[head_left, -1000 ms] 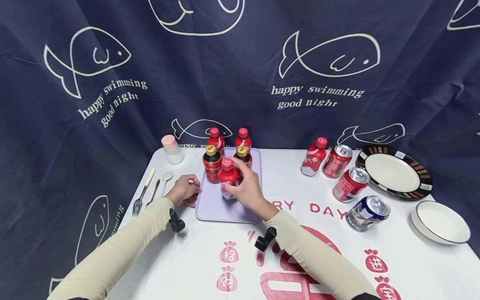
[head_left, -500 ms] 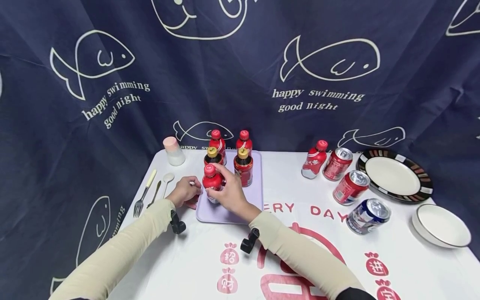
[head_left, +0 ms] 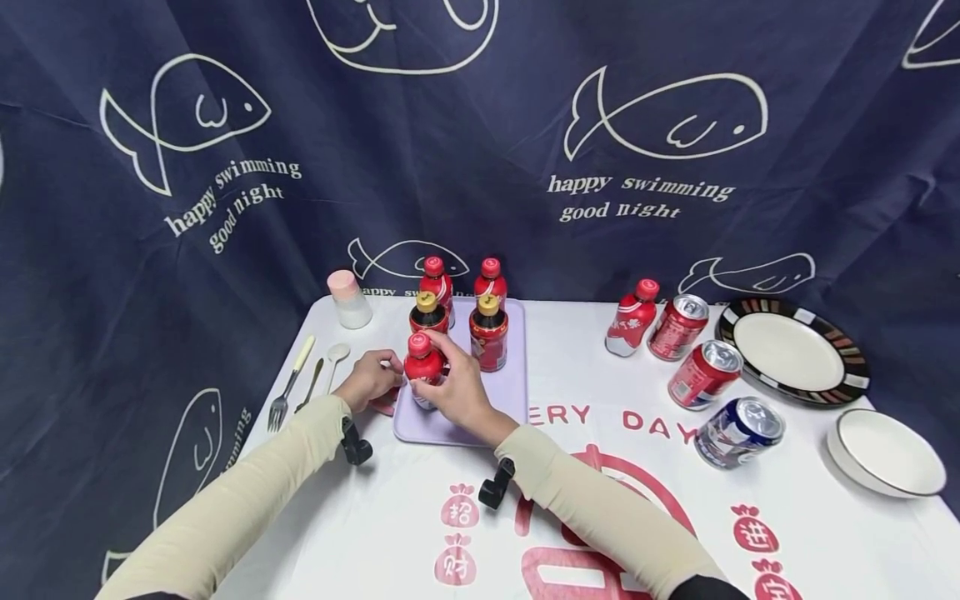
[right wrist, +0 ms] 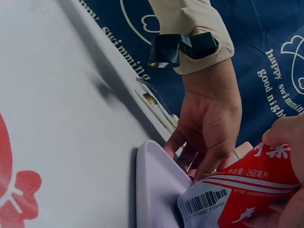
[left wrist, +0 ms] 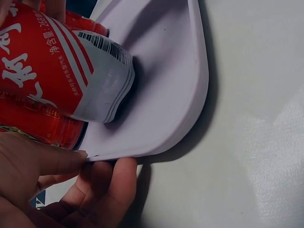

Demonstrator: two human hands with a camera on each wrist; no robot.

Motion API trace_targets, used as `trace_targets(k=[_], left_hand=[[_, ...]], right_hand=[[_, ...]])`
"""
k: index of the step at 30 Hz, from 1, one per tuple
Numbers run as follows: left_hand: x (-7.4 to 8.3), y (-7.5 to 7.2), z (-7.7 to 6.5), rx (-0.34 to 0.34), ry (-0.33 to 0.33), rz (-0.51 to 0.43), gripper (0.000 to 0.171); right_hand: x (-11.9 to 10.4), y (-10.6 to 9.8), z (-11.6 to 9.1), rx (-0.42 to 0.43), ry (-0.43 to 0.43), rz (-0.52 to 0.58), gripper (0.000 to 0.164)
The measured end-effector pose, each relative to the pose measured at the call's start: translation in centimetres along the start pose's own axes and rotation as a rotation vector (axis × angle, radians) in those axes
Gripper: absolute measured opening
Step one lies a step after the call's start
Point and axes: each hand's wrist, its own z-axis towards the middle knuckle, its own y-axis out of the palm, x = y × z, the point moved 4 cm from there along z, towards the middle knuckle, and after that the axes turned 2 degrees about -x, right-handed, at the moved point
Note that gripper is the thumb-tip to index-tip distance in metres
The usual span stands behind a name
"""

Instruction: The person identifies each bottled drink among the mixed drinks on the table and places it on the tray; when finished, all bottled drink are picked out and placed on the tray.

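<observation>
My right hand (head_left: 465, 387) grips a small red soda bottle (head_left: 422, 367) with a red cap, close over the front left part of a pale purple tray (head_left: 457, 432). In the left wrist view the bottle (left wrist: 52, 61) leans, its silver-grey base over the tray floor. My left hand (head_left: 371, 379) pinches the tray's left rim, thumb on top and fingers outside it, as the left wrist view shows. Behind the held bottle stand two dark bottles with gold caps, one left (head_left: 427, 317) and one right (head_left: 489, 343). Two more red-capped bottles, left (head_left: 438, 287) and right (head_left: 491, 282), stand at the back.
Left of the tray lie a fork (head_left: 279, 408), a knife (head_left: 311, 382) and a white spoon (head_left: 337, 357), near a pink-lidded jar (head_left: 351, 308). At the right are another red bottle (head_left: 632, 321), several cans (head_left: 705, 375), a striped-rim plate (head_left: 787, 350) and a white bowl (head_left: 885, 454).
My right hand has carried the red bottle leftward, from in front of the right gold-capped bottle to in front of the left one. My left hand has stayed at the tray's rim.
</observation>
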Motion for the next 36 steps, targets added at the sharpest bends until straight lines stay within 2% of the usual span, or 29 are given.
trace_targets(k=[19, 25, 28, 31, 34, 36], left_hand=[[0.3, 0.0, -0.4, -0.001, 0.006, 0.008, 0.018], [0.4, 0.0, -0.5, -0.002, -0.001, 0.024, 0.017], [0.4, 0.0, -0.5, 0.002, -0.002, 0.039, 0.016], [0.3, -0.1, -0.5, 0.004, 0.003, 0.038, 0.016], [0.3, 0.0, -0.5, -0.005, 0.01, 0.031, 0.016], [0.2, 0.1, -0.4, -0.014, 0.012, 0.03, 0.016]], right_hand=[[0.3, 0.1, -0.1, -0.02, -0.065, -0.017, 0.078], [0.4, -1.0, -0.4, -0.041, -0.058, 0.011, 0.08], [0.9, -2.1, -0.8, -0.001, -0.025, 0.043, 0.069], [1.8, -3.6, -1.5, 0.071, 0.01, 0.091, 0.045], [3.4, -5.5, -2.5, 0.154, 0.051, 0.081, 0.024], [4.7, -7.0, -3.2, 0.208, 0.091, 0.05, 0.018]])
